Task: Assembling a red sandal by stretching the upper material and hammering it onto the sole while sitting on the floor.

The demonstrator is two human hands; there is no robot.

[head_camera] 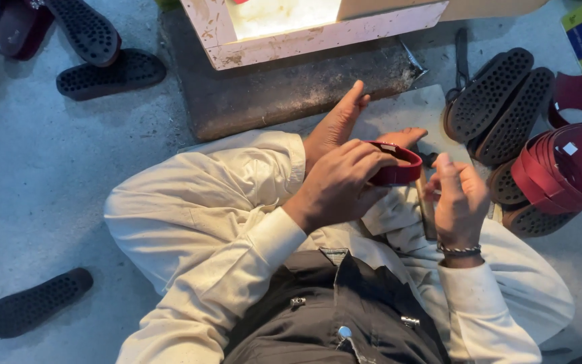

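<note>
Your left hand (338, 185) is closed over the near rim of the dark red, band-shaped shoe upper (393, 165), pinning it against your bare foot (345, 125) so it stays put in the middle of your lap. Your right hand (459, 195), just right of it, is half curled, thumb up; whether it grips anything I cannot tell. The stack of black studded soles (500, 101) lies within reach, far right.

Red strap (399, 165) smooth, faintly glossy (leather-like); soles (500, 101) matt studded rubber; floor (48, 168) rough concrete.

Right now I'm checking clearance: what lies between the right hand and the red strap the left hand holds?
Head view: between the right hand and the red strap in the left hand stands a slim dark tool handle, partly hidden.
</note>
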